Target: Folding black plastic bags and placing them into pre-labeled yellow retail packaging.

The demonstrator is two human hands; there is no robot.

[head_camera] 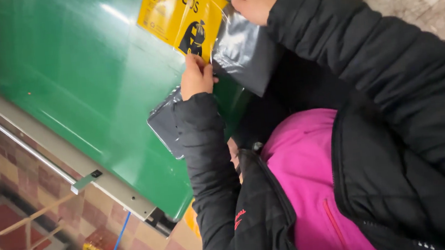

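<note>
- Green smooth counter [79,84] with a metal edge strip [47,143]
- On it lie a yellow printed packet [180,13] and grey plastic bags [242,48]

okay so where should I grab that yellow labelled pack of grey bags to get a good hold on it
Grip the pack of grey bags by its edges, one hand at each end, coming from the side facing you. It is flat, floppy and glossy over the green surface, so pinching beats cupping. The left hand already pinches the yellow label; the right hand holds the far end.
</note>
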